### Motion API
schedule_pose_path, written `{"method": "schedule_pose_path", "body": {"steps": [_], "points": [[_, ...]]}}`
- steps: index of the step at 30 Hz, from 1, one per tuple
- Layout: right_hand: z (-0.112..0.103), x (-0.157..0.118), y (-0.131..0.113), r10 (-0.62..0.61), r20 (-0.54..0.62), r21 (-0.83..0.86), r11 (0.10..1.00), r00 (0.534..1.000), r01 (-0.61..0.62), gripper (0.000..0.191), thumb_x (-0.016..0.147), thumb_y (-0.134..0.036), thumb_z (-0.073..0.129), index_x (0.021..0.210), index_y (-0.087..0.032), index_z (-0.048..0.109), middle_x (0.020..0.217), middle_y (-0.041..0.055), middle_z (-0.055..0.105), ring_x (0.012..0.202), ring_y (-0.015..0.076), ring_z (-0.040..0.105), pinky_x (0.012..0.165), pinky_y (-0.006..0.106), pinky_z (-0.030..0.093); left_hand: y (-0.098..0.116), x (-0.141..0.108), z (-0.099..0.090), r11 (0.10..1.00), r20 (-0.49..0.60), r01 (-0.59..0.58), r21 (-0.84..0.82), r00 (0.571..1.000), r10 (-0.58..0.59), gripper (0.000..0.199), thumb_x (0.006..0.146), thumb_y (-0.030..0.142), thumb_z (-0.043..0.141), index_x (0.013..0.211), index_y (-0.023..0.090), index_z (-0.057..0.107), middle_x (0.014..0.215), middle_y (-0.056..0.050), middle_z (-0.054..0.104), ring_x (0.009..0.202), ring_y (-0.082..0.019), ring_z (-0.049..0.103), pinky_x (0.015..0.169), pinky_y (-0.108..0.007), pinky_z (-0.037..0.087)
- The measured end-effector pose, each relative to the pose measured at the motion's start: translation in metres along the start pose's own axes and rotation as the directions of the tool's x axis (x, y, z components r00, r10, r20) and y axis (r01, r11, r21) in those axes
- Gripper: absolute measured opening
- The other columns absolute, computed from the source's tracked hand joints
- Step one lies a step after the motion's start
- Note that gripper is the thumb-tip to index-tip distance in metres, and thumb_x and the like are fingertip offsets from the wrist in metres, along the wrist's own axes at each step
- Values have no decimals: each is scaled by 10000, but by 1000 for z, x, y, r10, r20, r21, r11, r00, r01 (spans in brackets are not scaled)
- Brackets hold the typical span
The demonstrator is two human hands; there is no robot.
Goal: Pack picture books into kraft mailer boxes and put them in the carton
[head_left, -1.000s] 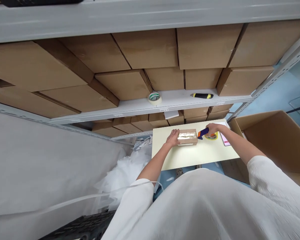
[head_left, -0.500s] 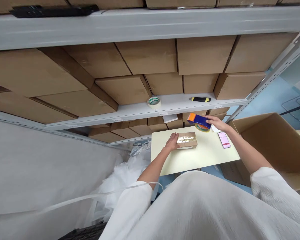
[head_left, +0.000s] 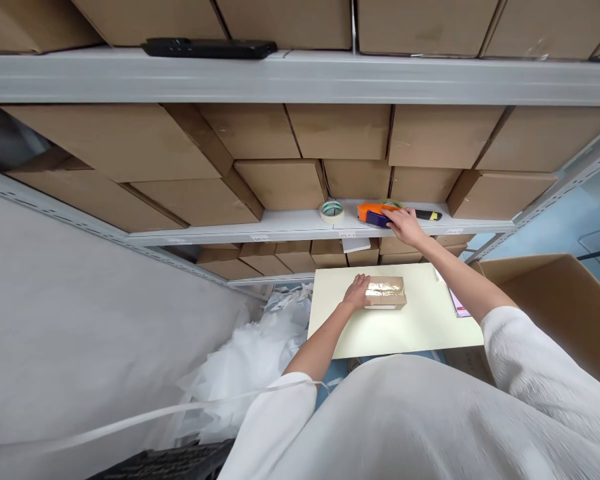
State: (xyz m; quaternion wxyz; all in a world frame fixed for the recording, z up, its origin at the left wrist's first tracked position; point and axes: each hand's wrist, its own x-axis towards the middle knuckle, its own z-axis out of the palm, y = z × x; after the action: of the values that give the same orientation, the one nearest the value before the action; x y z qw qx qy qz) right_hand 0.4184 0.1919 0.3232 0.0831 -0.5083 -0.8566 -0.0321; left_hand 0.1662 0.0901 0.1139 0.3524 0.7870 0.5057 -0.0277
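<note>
A small cardboard box [head_left: 386, 293] with shiny tape across its top lies on the pale tabletop [head_left: 405, 337]. My left hand [head_left: 358, 292] grips its left end, thumb at the near side and fingers at the far side. Up on the shelf, my right hand [head_left: 404, 224] is closed around an orange and dark blue tape dispenser [head_left: 373, 213], which is at the shelf surface. Part of the dispenser and its tape roll is hidden behind that hand. Just right of it lies a black and yellow utility knife [head_left: 429, 215], partly covered by my fingers.
A roll of tape [head_left: 331, 211] stands on the same shelf [head_left: 300, 220], left of the dispenser. Large cardboard boxes [head_left: 435, 133] fill the rack behind. A phone [head_left: 460, 305] is partly under my right forearm. A big open carton [head_left: 555, 293] stands right; white packing material [head_left: 250, 360] is heaped left.
My right hand has carried the tape dispenser from above the table up and forward to the shelf beside the utility knife. My left hand stays on the small box. The view has shifted.
</note>
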Motion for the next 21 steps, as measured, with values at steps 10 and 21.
{"method": "schedule_pose_path", "body": {"steps": [10, 21], "points": [[14, 8, 3, 69, -8, -81, 994, 998, -69, 714, 1024, -259, 467, 1715, -155, 323, 1661, 212, 450, 1416, 417, 395, 1117, 521, 305, -5, -1, 3, 1000, 0, -28, 8, 1000, 28, 1165, 807, 391, 888, 1739, 219, 210, 1838, -167, 102, 1710, -339, 20, 1382, -475, 170], [114, -128, -60, 164, -147, 202, 970, 975, -133, 501, 1073, -261, 420, 1548, -205, 573, 1554, 196, 568, 1401, 371, 495, 1110, 543, 410, -11, -2, 9, 997, -2, -47, 55, 999, 47, 1061, 872, 420, 850, 1730, 268, 245, 1846, -155, 65, 1714, -346, 1, 1359, -564, 159]]}}
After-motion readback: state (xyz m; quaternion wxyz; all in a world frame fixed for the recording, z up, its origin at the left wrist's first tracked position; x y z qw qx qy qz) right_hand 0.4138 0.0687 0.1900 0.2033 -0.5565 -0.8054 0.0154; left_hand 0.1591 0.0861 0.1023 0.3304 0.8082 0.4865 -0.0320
